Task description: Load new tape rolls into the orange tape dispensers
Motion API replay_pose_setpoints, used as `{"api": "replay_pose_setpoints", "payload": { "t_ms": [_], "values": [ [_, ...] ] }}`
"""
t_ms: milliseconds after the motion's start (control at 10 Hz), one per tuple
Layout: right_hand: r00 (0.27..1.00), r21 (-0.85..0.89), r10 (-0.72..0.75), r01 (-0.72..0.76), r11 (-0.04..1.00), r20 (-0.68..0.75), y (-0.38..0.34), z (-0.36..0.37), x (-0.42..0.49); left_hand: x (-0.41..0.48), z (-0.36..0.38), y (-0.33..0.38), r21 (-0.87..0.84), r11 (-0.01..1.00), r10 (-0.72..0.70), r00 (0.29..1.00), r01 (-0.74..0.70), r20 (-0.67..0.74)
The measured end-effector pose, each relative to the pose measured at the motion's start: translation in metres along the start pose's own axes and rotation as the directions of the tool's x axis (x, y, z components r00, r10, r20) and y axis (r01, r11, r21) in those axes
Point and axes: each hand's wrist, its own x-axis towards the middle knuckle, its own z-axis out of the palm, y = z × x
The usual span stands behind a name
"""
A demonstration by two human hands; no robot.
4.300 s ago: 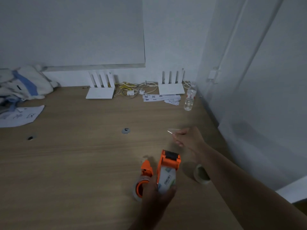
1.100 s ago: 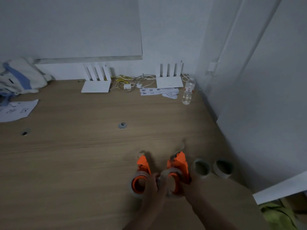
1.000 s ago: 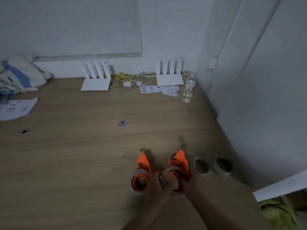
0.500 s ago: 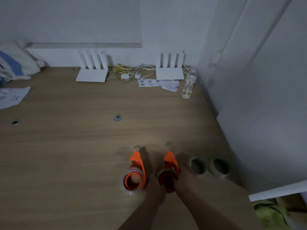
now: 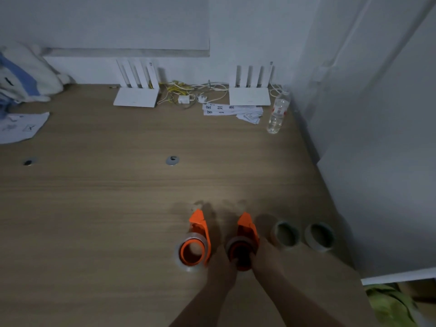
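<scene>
Two orange tape dispensers stand side by side near the front of the wooden table (image 5: 118, 208). The left dispenser (image 5: 197, 241) carries a clear tape roll and nothing touches it. My left hand (image 5: 223, 263) and my right hand (image 5: 264, 253) hold the right dispenser (image 5: 244, 239) from either side, fingers wrapped round its tape roll. To its right lie two spare tape rolls, one (image 5: 285, 234) close by and one (image 5: 319, 236) further right.
Two white routers (image 5: 136, 96) (image 5: 250, 95) with cables stand at the back wall. Papers (image 5: 232, 110) and a water bottle (image 5: 277, 114) lie at the back right. A white panel borders the table's right side. Cloth (image 5: 21, 74) and a sheet sit at the far left.
The right dispenser, held up earlier, has been set down beside the left one. A second spare roll has come into view. Both hands have stayed on the right dispenser.
</scene>
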Motion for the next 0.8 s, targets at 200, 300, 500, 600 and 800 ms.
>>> {"api": "replay_pose_setpoints", "payload": {
  "t_ms": [200, 300, 500, 600, 800],
  "values": [
    [0.994, 0.021, -0.098, 0.099, 0.995, -0.052, 0.005, 0.001, -0.006, -0.004, 0.000, -0.007, -0.034, 0.995, 0.088, 0.996, -0.089, -0.033],
    [0.984, -0.001, -0.151, 0.151, 0.989, -0.091, 0.007, 0.003, -0.013, -0.015, -0.006, -0.012, -0.082, 0.984, 0.151, 0.986, -0.157, -0.075],
    [0.959, 0.070, -0.183, 0.202, 0.977, -0.215, 0.002, 0.003, -0.032, -0.029, -0.020, -0.019, -0.100, 0.970, 0.213, 0.972, -0.223, -0.099],
    [0.944, 0.145, -0.144, 0.194, 0.970, -0.296, -0.003, 0.006, -0.049, -0.031, -0.027, -0.025, -0.120, 0.967, 0.221, 0.974, -0.226, -0.054],
    [0.927, 0.184, -0.128, 0.202, 0.962, -0.352, -0.015, 0.008, -0.083, -0.043, -0.051, -0.040, -0.316, 0.925, 0.226, 0.974, -0.209, 0.019]
  ]
}}
